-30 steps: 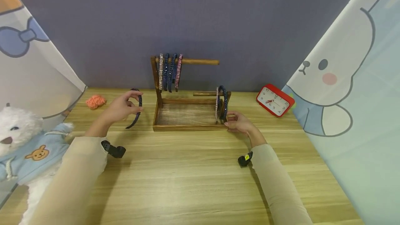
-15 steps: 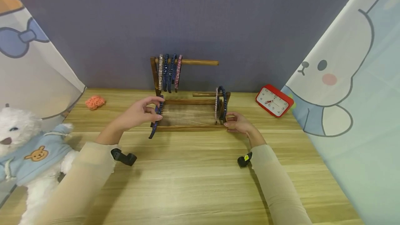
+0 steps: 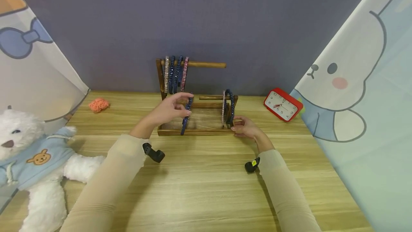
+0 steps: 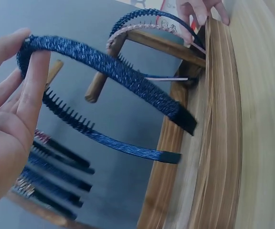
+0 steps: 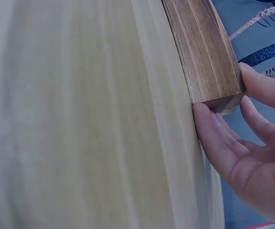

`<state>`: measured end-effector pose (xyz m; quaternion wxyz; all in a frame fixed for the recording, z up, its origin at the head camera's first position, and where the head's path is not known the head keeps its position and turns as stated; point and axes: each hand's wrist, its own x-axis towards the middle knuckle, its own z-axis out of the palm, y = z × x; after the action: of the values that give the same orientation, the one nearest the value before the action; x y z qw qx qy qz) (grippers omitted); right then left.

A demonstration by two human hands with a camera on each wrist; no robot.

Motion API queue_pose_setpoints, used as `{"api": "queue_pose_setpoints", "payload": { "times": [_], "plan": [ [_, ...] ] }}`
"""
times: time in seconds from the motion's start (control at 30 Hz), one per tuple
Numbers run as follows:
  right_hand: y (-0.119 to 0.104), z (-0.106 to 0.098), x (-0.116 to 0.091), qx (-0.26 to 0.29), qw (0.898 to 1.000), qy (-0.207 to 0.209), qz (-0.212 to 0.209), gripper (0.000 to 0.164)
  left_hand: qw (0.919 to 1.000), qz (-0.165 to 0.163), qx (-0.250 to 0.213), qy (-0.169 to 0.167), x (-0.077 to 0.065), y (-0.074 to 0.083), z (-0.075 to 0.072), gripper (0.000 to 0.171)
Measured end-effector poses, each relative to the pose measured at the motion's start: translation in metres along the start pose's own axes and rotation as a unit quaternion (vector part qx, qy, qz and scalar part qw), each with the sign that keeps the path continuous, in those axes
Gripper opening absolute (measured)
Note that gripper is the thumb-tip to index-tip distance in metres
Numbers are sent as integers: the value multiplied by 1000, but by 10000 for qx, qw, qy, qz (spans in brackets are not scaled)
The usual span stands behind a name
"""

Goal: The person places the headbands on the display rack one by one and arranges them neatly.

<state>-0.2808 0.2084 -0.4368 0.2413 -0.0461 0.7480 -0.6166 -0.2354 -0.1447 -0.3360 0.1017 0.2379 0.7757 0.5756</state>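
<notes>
My left hand (image 3: 168, 112) pinches a dark blue glittery headband (image 4: 113, 67) near its top curve. Both toothed ends hang downward, and in the head view the band overlaps the tray of a wooden stand (image 3: 206, 132). With thumb and fingers, my right hand (image 3: 246, 128) grips the stand's front right corner. Several headbands hang at the left of the upper rod (image 3: 209, 64): a pale sparkly one (image 3: 166, 76), dark blue ones and a pink one (image 3: 184, 74). On the short lower rod (image 3: 209, 97) hang a pale pink headband (image 3: 223, 108) and a navy headband (image 3: 232, 105).
A red alarm clock (image 3: 283, 104) stands at the back right of the wood-grain table (image 3: 206, 182). Orange yarn (image 3: 98, 105) lies at the back left. A white plush bear (image 3: 42, 160) in a blue top sits at the left, beside my left sleeve. A grey wall rises behind the stand.
My left hand has carried the blue headband rightward, from left of the stand to over its tray. The right hand has stayed at the stand's corner.
</notes>
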Motion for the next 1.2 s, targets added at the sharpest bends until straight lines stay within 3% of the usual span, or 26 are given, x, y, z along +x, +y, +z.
{"api": "queue_pose_setpoints", "payload": {
  "times": [0.17,0.33,0.5,0.77,1.2],
  "plan": [
    [-1,-2,0,-38,10000,-8,-15,63,9998,122,-165,86,23,-3,10,58],
    [-3,-1,-1,-1,10000,6,2,63,9994,318,25,144,43,-10,25,58],
    [-4,-1,-1,7,10000,-36,5,64,9993,258,-84,238,56,-22,45,60],
    [-5,0,-1,30,10000,-31,-13,63,9978,388,-185,503,69,-35,69,59],
    [-2,-1,-2,31,10000,31,67,62,9970,479,272,550,75,-42,89,59]
  ]
}}
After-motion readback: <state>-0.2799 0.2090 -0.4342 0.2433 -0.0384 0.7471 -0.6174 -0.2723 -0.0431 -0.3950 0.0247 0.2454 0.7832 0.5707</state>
